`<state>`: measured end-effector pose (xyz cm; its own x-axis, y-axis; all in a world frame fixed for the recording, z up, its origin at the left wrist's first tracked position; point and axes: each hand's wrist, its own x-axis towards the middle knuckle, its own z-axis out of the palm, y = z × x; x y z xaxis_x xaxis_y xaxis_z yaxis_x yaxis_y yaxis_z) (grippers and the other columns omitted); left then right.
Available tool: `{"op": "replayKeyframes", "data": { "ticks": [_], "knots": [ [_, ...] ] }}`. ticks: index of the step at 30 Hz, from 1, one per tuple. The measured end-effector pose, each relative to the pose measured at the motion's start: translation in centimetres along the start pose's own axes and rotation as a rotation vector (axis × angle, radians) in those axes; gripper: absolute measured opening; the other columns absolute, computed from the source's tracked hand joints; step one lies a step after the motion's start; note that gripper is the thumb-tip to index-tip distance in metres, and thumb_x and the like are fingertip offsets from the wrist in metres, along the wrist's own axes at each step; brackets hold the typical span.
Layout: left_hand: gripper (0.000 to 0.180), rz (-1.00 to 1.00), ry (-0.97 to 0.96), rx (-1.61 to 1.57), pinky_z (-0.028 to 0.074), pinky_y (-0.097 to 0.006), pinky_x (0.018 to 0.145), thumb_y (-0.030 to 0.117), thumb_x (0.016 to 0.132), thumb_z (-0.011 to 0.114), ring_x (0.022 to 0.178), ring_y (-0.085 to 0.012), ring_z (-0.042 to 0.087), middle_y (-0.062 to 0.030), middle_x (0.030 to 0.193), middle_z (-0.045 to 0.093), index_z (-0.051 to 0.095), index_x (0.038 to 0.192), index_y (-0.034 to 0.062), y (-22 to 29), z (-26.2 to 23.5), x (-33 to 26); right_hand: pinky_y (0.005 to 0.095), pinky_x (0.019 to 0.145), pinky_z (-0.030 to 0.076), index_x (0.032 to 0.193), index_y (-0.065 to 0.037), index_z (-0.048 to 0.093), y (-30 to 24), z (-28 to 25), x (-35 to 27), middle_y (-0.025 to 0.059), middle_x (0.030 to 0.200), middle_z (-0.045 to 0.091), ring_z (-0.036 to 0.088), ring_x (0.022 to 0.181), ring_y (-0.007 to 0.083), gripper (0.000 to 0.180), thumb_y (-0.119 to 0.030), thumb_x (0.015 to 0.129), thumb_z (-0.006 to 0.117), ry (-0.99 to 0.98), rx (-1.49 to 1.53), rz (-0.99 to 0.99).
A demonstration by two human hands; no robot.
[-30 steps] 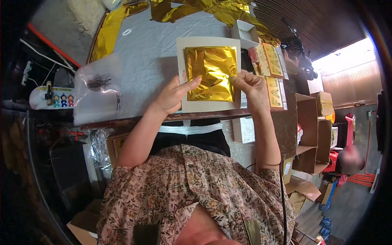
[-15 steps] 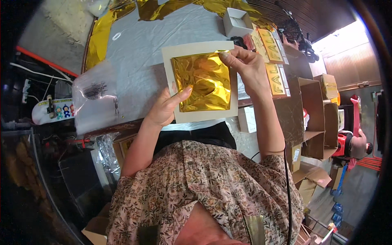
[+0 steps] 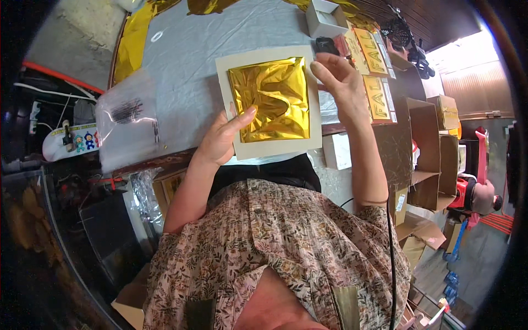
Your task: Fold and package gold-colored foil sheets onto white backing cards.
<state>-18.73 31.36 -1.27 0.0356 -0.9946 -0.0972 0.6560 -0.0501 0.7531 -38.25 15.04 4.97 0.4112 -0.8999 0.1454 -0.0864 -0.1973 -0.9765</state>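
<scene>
A square beige card carries a crinkled gold foil square on its face. My left hand grips the card's lower left edge, thumb lying over the foil's bottom corner. My right hand holds the card's right edge near the top corner, fingers curled behind it. The card is lifted off the grey cloth-covered table and tilted toward me.
A clear plastic bag lies at the table's left edge. A small white open box and a black object sit at the back. Gold lettered cards line the right side, with brown cardboard boxes beyond. Gold foil sheet drapes the far left.
The card with the foil has been lifted from the table and drawn closer to me. My left hand slid to its lower left edge, my right hand to its upper right edge.
</scene>
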Motion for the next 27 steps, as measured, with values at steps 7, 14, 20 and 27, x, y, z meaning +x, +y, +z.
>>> {"op": "replayKeyframes", "data": {
  "ticks": [7, 14, 20, 27],
  "knots": [
    [0.041, -0.026, 0.101, 0.019, 0.049, -0.034, 0.103, 0.015, 0.104, 0.059, 0.122, -0.0145, 0.059, -0.0061, 0.134, 0.061, 0.05, 0.142, 0.004, 0.1, 0.2, 0.4, 0.0217, 0.068, 0.052, 0.103, 0.003, 0.076, 2.0, -1.4, -1.4, 0.0041, 0.089, 0.076, 0.067, 0.074, 0.0067, 0.022, -0.016, 0.092, 0.078, -0.337, 0.101, 0.376],
    [0.036, -0.033, 0.113, 0.026, 0.049, -0.032, 0.101, 0.017, 0.102, 0.064, 0.118, -0.0116, 0.06, -0.0031, 0.126, 0.066, 0.057, 0.136, 0.004, -0.5, -0.4, 0.6, 0.0226, 0.065, 0.052, 0.1, 0.003, 0.077, 2.3, -1.0, -1.8, 0.0062, 0.087, 0.076, 0.067, 0.07, 0.0073, 0.02, -0.016, 0.092, 0.077, -0.273, 0.124, 0.385],
    [0.043, -0.043, 0.022, 0.025, 0.049, -0.032, 0.102, 0.013, 0.102, 0.064, 0.117, -0.0123, 0.06, -0.0046, 0.129, 0.064, 0.051, 0.141, 0.0027, 0.6, -0.3, -0.1, 0.023, 0.061, 0.05, 0.099, 0.002, 0.077, 2.9, -1.2, -1.8, 0.0071, 0.085, 0.076, 0.065, 0.065, 0.0082, 0.018, -0.014, 0.092, 0.077, -0.269, 0.165, 0.473],
    [0.049, -0.033, -0.021, 0.121, 0.051, -0.031, 0.1, 0.006, 0.101, 0.061, 0.116, -0.0137, 0.061, -0.0079, 0.132, 0.061, 0.044, 0.147, 0.0, 1.1, -0.9, -0.4, 0.0239, 0.062, 0.052, 0.099, 0.005, 0.076, 5.5, -2.0, -1.8, 0.0098, 0.09, 0.076, 0.068, 0.071, 0.0108, 0.018, -0.012, 0.092, 0.076, -0.231, 0.271, 0.471]
  ]
}}
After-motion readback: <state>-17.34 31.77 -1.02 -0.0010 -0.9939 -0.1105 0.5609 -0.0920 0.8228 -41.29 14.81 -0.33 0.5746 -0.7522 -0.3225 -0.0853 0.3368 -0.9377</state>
